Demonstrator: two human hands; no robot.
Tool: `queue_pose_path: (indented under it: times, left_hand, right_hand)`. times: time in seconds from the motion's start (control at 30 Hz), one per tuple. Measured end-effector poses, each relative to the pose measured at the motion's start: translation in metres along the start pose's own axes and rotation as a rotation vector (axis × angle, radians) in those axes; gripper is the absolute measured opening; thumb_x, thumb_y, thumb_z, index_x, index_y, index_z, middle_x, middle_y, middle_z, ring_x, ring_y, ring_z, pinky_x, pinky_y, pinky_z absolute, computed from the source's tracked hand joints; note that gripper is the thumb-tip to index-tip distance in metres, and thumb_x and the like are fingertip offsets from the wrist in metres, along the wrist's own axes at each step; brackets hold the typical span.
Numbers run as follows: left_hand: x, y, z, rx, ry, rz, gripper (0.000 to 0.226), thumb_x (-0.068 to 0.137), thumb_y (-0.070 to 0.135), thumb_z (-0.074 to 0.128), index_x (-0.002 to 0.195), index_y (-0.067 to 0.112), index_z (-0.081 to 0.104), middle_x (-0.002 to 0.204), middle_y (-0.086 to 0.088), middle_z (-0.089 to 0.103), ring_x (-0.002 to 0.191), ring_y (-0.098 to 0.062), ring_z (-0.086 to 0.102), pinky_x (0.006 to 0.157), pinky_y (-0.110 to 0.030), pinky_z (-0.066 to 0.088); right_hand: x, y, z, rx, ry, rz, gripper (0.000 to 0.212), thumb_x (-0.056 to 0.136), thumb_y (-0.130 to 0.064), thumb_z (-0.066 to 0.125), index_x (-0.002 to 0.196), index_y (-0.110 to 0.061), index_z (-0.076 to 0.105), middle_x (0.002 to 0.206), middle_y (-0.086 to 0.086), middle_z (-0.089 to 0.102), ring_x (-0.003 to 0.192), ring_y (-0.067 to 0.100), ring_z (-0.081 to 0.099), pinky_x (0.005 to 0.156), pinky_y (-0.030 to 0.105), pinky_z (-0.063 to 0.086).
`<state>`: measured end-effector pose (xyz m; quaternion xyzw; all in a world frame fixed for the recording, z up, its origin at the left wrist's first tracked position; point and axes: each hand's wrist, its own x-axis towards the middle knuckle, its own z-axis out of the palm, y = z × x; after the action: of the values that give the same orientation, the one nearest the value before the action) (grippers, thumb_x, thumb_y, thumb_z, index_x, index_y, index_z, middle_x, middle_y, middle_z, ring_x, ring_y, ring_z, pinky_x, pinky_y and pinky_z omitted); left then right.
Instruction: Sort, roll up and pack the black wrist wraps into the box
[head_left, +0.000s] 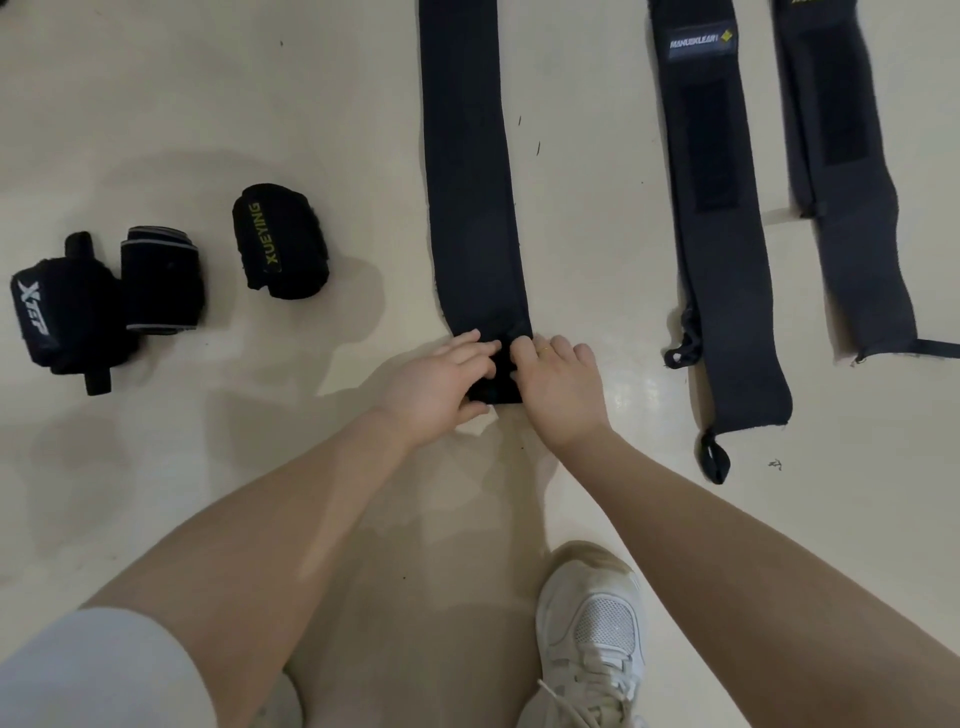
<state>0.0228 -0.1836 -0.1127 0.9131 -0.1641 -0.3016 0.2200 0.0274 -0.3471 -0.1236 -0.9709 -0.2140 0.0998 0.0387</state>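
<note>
The long black elastic wrist wrap (470, 171) lies flat on the pale floor (156, 104), its long axis running straight away from the person, and both the left hand (434, 387) and right hand (558, 387) pinch its started roll at the near end, equally close.

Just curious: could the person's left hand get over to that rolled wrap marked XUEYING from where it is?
Probably yes. The left hand grips the wrap being rolled, and only bare floor lies between it and the XUEYING roll; it would have to let go first.
</note>
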Motion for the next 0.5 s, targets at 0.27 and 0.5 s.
queue_pose_path:
  times: [0.27, 0.5]
  left_hand:
    - [0.000, 0.010, 0.006, -0.088, 0.193, -0.074, 0.023, 0.093, 0.023, 0.057, 0.108, 0.008, 0.064, 0.143, 0.008, 0.046, 0.139, -0.009, 0.030, 0.103, -0.017, 0.025]
    - [0.000, 0.014, 0.001, -0.019, 0.215, -0.155, 0.027, 0.091, 0.024, 0.060, 0.114, 0.009, 0.060, 0.130, -0.006, 0.055, 0.123, -0.022, 0.051, 0.091, -0.028, 0.036]
  right_hand:
    - [-0.007, 0.030, -0.001, -0.041, -0.086, -0.315, 0.024, 0.062, -0.027, 0.084, 0.071, -0.012, 0.068, 0.073, 0.003, 0.062, 0.072, 0.026, 0.061, 0.066, 0.031, 0.040]
    - [0.007, 0.020, -0.006, -0.032, -0.126, -0.180, 0.020, 0.052, -0.008, 0.082, 0.061, -0.020, 0.068, 0.067, -0.005, 0.060, 0.073, 0.023, 0.058, 0.070, 0.027, 0.040]
